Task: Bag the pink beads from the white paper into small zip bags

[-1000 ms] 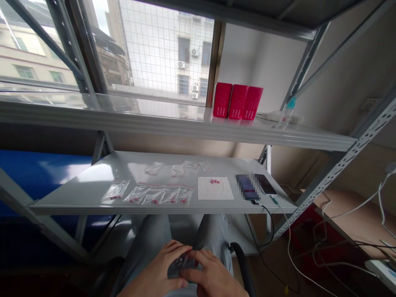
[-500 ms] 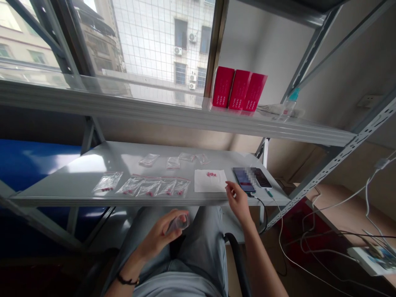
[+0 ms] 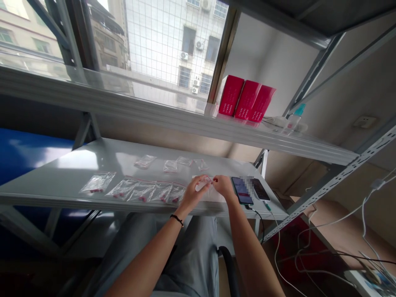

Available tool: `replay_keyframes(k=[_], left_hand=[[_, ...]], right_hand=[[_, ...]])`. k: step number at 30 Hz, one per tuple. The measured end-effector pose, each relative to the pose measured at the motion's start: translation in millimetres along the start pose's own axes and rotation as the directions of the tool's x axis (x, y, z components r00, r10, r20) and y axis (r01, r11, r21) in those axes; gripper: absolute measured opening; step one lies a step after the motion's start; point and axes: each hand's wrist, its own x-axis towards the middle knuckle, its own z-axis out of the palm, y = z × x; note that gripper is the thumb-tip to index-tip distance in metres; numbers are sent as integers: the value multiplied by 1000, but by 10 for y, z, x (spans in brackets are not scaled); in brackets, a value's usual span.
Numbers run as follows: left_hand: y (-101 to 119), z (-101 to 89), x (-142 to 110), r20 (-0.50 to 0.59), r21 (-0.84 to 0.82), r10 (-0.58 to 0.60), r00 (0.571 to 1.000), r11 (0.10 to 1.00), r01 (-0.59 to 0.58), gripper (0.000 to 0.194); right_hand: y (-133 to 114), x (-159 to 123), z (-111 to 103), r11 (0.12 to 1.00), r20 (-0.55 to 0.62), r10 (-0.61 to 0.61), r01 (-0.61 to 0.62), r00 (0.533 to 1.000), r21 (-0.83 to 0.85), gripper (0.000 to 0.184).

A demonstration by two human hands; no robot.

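Head, L hand (image 3: pixel 191 194) w/ 1 bag (image 3: pixel 202 185), R hand (image 3: pixel 224 188) nr, 5 front bags (image 3: pixel 143 192)

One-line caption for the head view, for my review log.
Left hand holding a clear bag, right hand at its edge, above white paper; bags with red pieces lie on the shelf.

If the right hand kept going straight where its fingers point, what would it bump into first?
Most likely the clear bag in the left hand, though depth is unclear.

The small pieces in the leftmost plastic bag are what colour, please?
Those small pieces are dark red, seen in the head view.
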Motion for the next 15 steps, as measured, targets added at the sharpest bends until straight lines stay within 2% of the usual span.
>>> replay_keyframes(k=[5, 10, 15], left_hand=[[-49, -49, -15, -18, -49, -53, 998, 997, 52, 34], [-59, -37, -4, -2, 19, -1, 1000, 1000, 1, 34], [-34, -24, -10, 28, 29, 2, 1000, 1000, -3, 35]], right_hand=[[-11, -5, 24, 1000, 10, 7, -7, 1000, -25, 25], [-70, -29, 19, 1000, -11, 7, -8, 1000, -12, 21], [-68, -79, -175, 997, -99, 0, 8, 995, 81, 20]])
